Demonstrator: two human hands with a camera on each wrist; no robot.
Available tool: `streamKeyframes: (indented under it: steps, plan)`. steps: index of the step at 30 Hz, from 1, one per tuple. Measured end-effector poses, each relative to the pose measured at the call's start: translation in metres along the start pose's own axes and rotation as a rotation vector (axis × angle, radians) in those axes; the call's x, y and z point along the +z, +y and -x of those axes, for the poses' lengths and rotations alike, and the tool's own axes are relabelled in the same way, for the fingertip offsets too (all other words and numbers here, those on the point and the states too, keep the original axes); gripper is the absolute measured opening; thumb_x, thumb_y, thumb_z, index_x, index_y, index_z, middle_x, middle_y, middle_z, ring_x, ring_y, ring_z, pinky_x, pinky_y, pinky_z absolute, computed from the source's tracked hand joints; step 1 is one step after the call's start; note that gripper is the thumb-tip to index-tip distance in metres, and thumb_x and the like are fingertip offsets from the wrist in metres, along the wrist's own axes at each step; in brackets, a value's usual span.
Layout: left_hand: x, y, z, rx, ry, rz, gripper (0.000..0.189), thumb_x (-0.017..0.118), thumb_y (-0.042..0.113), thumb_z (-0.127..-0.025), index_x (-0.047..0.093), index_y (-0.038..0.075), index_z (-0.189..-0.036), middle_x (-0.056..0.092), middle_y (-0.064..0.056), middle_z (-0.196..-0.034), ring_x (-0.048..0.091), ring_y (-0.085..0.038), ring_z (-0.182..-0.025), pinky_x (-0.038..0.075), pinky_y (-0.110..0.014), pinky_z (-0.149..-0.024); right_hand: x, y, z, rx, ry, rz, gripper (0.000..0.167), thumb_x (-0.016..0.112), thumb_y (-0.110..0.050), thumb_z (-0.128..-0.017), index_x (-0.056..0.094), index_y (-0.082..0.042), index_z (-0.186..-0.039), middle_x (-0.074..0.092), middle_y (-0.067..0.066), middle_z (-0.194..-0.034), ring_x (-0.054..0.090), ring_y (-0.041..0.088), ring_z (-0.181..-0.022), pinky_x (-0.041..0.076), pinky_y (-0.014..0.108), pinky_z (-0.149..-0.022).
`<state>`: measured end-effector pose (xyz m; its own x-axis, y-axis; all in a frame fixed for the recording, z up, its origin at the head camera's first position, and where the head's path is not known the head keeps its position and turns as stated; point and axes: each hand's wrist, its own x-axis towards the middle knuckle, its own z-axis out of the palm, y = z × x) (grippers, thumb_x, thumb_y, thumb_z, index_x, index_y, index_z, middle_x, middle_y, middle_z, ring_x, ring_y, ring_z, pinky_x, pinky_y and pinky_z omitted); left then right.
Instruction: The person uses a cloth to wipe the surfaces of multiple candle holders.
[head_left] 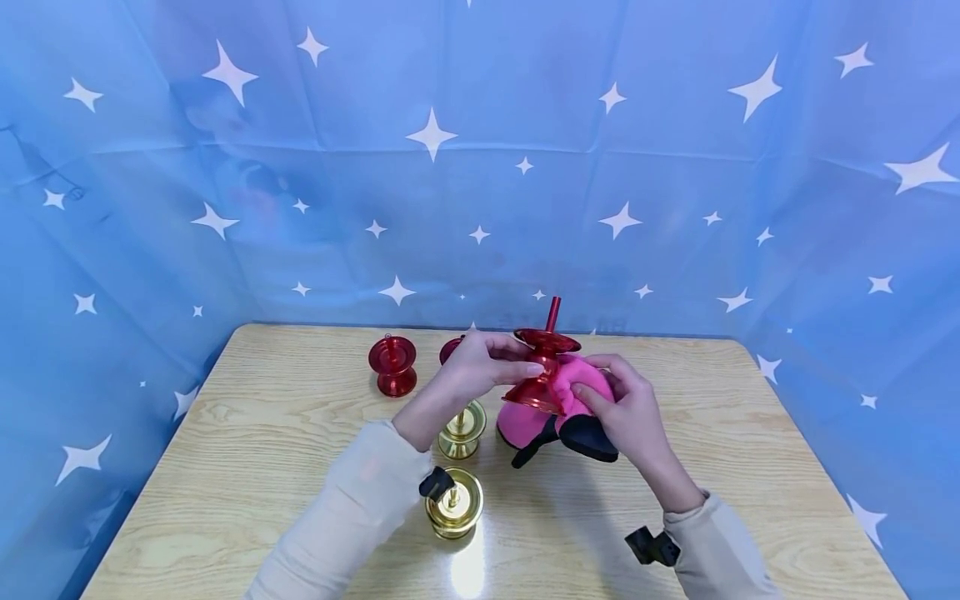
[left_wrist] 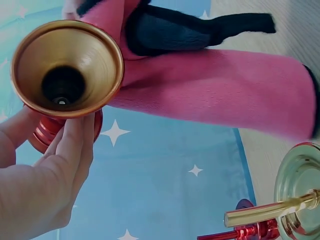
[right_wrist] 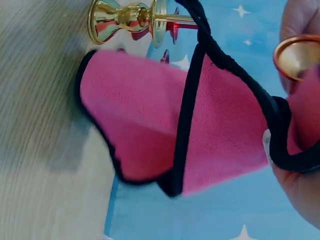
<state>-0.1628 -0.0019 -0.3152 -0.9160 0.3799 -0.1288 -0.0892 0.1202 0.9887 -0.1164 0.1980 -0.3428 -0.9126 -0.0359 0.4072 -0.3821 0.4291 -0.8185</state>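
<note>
My left hand (head_left: pixel 487 362) grips a red metal candle holder (head_left: pixel 536 392) round its waist, above the table. It tilts slightly, with its thin stem upward. The left wrist view looks into its hollow, gold-coloured base (left_wrist: pixel 100 65). In my right hand (head_left: pixel 626 408) a pink cloth with black edging (head_left: pixel 525 423) is pinched between thumb and fingers, against the candle holder's right side. The cloth's loose part hangs down in folds, and a black strap-like strip (left_wrist: pixel 240 27) sticks out from it. Part of the right hand's fingers is hidden behind the cloth.
A red candle holder (head_left: pixel 393 358) stands at the back left of the wooden table (head_left: pixel 247 467). Another red one (head_left: pixel 450 348) is mostly hidden behind my left hand. Two gold candle holders, one farther (head_left: pixel 459 448) and one nearer (head_left: pixel 453 525), stand by my left forearm. A starred blue curtain (head_left: pixel 510 217) hangs behind.
</note>
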Motion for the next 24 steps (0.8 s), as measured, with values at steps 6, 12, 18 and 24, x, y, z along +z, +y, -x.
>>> streamKeyframes:
  steps: [6, 12, 18, 24]
  plan:
    - [0.002, -0.001, -0.002, -0.004, 0.065, -0.116, 0.027, 0.075, 0.012, -0.076, 0.067, -0.002, -0.097, 0.064, -0.008, -0.088, 0.060, -0.014, -0.076, 0.053, -0.026, -0.068, -0.006, -0.015, 0.001, -0.153, 0.037, -0.103, 0.027, 0.064, 0.018, -0.074, 0.062, 0.006, -0.098, 0.059, 0.010, -0.101, 0.060, 0.006, -0.079, 0.049, 0.013, -0.064]
    - [0.003, 0.000, -0.001, -0.005, 0.042, -0.079, 0.025, 0.073, 0.009, -0.077, 0.065, -0.004, -0.097, 0.064, -0.010, -0.088, 0.061, -0.015, -0.076, 0.054, -0.027, -0.069, -0.007, -0.021, -0.002, -0.295, 0.005, -0.174, 0.032, 0.060, 0.026, -0.070, 0.059, 0.010, -0.098, 0.056, 0.011, -0.106, 0.060, 0.010, -0.090, 0.048, 0.014, -0.075]
    - [0.001, 0.003, 0.002, -0.001, -0.022, 0.031, 0.026, 0.070, 0.005, -0.079, 0.063, -0.006, -0.101, 0.064, -0.013, -0.092, 0.061, -0.015, -0.079, 0.054, -0.031, -0.074, -0.004, 0.001, 0.003, -0.199, -0.006, -0.126, 0.031, 0.063, 0.022, -0.071, 0.058, 0.006, -0.098, 0.058, 0.007, -0.098, 0.058, 0.005, -0.080, 0.048, 0.013, -0.065]
    - [0.004, 0.005, 0.004, -0.007, -0.070, 0.040, 0.025, 0.068, 0.004, -0.081, 0.063, -0.007, -0.102, 0.063, -0.012, -0.093, 0.061, -0.015, -0.080, 0.054, -0.028, -0.074, -0.001, 0.014, 0.006, -0.147, -0.010, -0.025, 0.026, 0.067, 0.015, -0.073, 0.061, 0.003, -0.094, 0.058, 0.015, -0.093, 0.053, 0.006, -0.076, 0.046, 0.012, -0.059]
